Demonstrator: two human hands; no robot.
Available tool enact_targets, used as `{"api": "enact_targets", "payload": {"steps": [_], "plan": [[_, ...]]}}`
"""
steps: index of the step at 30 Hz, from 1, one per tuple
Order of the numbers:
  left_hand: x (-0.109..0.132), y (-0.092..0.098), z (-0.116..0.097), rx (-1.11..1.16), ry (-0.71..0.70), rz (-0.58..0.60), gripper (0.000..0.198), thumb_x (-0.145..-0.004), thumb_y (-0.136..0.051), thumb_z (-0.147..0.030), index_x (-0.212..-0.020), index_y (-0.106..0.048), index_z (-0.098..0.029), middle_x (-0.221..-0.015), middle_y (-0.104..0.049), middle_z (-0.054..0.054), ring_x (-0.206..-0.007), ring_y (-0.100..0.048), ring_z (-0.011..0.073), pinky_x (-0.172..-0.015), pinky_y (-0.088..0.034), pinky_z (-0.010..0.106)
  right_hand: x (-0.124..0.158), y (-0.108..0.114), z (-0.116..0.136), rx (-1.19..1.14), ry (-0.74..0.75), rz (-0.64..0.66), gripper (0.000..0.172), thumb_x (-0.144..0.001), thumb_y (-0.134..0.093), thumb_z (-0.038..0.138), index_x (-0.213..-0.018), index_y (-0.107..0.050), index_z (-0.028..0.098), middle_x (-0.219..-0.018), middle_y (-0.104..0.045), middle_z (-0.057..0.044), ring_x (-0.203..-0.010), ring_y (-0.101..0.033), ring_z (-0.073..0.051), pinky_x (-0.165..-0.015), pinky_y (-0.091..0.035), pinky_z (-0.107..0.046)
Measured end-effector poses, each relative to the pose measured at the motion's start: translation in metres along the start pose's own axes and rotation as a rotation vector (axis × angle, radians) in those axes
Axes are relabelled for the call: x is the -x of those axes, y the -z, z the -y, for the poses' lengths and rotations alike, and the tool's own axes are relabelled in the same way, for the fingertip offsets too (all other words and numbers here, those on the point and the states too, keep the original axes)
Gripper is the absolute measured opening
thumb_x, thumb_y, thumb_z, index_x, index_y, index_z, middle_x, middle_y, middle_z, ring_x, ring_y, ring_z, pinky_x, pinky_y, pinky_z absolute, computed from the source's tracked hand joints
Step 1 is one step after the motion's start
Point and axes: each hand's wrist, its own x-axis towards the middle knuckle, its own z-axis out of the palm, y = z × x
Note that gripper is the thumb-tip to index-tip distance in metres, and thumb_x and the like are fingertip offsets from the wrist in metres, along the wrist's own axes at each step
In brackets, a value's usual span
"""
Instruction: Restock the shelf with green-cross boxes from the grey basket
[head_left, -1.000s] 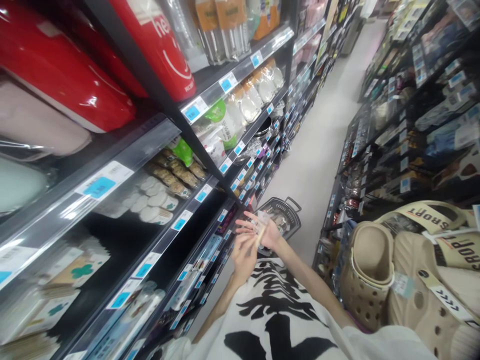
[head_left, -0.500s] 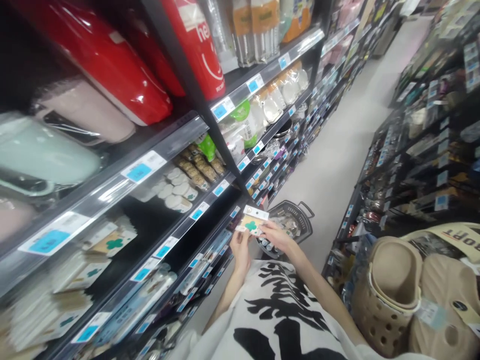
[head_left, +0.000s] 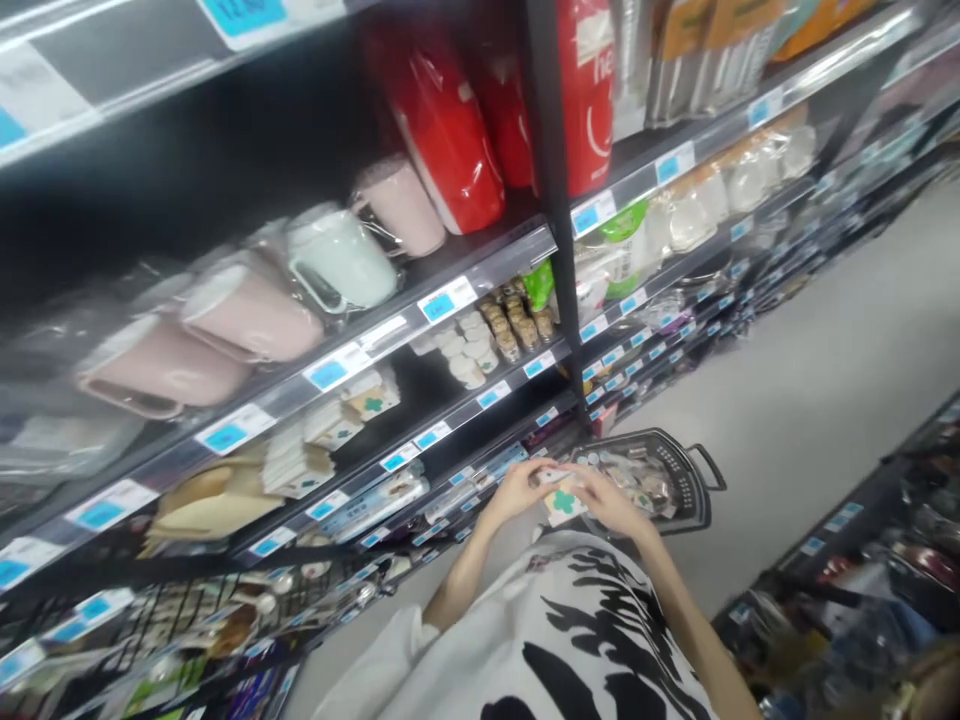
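Note:
Both my hands meet in front of my chest around a small flat packet (head_left: 564,500) with a green clover mark on it. My left hand (head_left: 517,487) grips the packet's left side, fingers curled. My right hand (head_left: 609,498) closes over its right side from above. Just beyond the hands a black shopping basket (head_left: 686,480) sits on the floor with several small packaged items inside. More clover-marked packets (head_left: 370,402) lie on the shelf to my left.
Black store shelving (head_left: 465,290) with blue price tags runs along the left, holding wrapped pink and mint mugs (head_left: 341,258), red containers (head_left: 450,130) and bagged goods. A grey aisle floor (head_left: 840,370) stretches to the right. Another shelf edge (head_left: 847,520) stands at lower right.
My view has swung left and down toward the shelves, and the beige shoes have left view. The packet has dropped lower, close to my chest, with both hands still on it.

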Motion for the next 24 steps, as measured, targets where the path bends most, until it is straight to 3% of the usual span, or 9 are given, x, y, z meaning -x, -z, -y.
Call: {"api": "enact_targets", "payload": {"steps": [3,7,10,13,16,20,24], "plan": [[0.007,0.010,0.004,-0.035,0.064,0.095,0.027,-0.083,-0.076,-0.036,-0.105,-0.078,-0.020,-0.097,-0.078,0.003,-0.084,-0.068,0.0177,-0.080,-0.050,0.026,0.000,-0.004,0.009,-0.051,0.017,0.067,0.046,-0.099,-0.051,0.040,-0.141,-0.060,0.023,-0.114,-0.076,-0.007,-0.105,-0.070,-0.026,-0.097,-0.055,-0.039],[0.015,0.015,0.003,-0.086,0.075,0.160,0.036,-0.075,-0.084,-0.039,-0.104,-0.078,-0.019,-0.082,-0.074,-0.001,-0.069,-0.058,0.0135,-0.065,-0.041,0.022,0.000,-0.010,0.012,-0.143,-0.013,0.079,0.048,-0.099,-0.053,0.045,-0.140,-0.058,0.021,-0.110,-0.075,-0.007,-0.098,-0.071,-0.025,-0.089,-0.057,-0.037],[0.017,0.022,0.001,-0.117,0.062,0.166,0.032,-0.074,-0.084,-0.040,-0.097,-0.078,-0.020,-0.071,-0.069,-0.003,-0.061,-0.053,0.0125,-0.058,-0.036,0.023,-0.001,-0.012,0.009,-0.196,-0.070,0.050,0.054,-0.096,-0.057,0.049,-0.142,-0.053,0.022,-0.101,-0.075,-0.006,-0.082,-0.071,-0.023,-0.079,-0.058,-0.036],[0.019,0.046,0.000,-0.137,0.046,0.109,0.024,-0.077,-0.079,-0.042,-0.086,-0.078,-0.020,-0.068,-0.068,-0.002,-0.061,-0.055,0.0138,-0.059,-0.039,0.023,-0.002,-0.011,0.004,-0.202,-0.124,0.002,0.058,-0.094,-0.059,0.051,-0.144,-0.049,0.024,-0.106,-0.075,-0.007,-0.075,-0.072,-0.022,-0.076,-0.058,-0.037],[0.026,0.097,-0.001,-0.142,0.040,-0.072,0.023,-0.077,-0.078,-0.044,-0.081,-0.078,-0.021,-0.072,-0.072,0.000,-0.064,-0.062,0.0163,-0.062,-0.046,0.024,0.000,-0.004,-0.002,-0.190,-0.170,-0.004,0.058,-0.093,-0.057,0.053,-0.142,-0.049,0.024,-0.111,-0.075,-0.009,-0.078,-0.074,-0.023,-0.079,-0.059,-0.040],[0.040,0.191,0.000,-0.285,0.125,-0.420,0.028,-0.074,-0.079,-0.044,-0.092,-0.079,-0.022,-0.081,-0.077,0.004,-0.071,-0.066,0.0210,-0.068,-0.052,0.027,0.004,0.008,-0.009,-0.087,-0.212,0.023,0.055,-0.092,-0.053,0.056,-0.136,-0.055,0.023,-0.110,-0.076,-0.010,-0.083,-0.075,-0.026,-0.084,-0.058,-0.042],[0.042,0.275,0.014,-0.584,0.361,-0.544,0.034,-0.082,-0.072,-0.039,-0.108,-0.075,-0.018,-0.102,-0.078,0.007,-0.093,-0.070,0.0254,-0.085,-0.053,0.032,0.005,0.012,-0.005,-0.003,-0.221,0.055,0.051,-0.091,-0.053,0.056,-0.130,-0.061,0.024,-0.112,-0.077,-0.011,-0.091,-0.074,-0.028,-0.087,-0.056,-0.042]]}}
